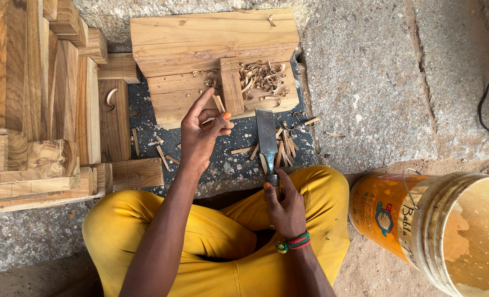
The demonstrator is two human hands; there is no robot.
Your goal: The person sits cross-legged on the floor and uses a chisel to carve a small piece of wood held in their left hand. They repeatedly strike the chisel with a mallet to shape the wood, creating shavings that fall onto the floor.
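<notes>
My right hand (pixel 286 212) is clamped on the broad flat steel chisel (pixel 267 137), blade resting on the ground among shavings, my left hand (pixel 201 135) pinches a small pale wood sliver (pixel 219 103); a slipped grip could cut my knee.

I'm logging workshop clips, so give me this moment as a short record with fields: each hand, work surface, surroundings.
left hand: raised, pinching a small wood sliver
right hand: gripping the handle of a wide chisel, blade pointing away
work surface: wooden block strewn with wood shavings
left side: stacked timber pieces
right side: orange bucket
</notes>
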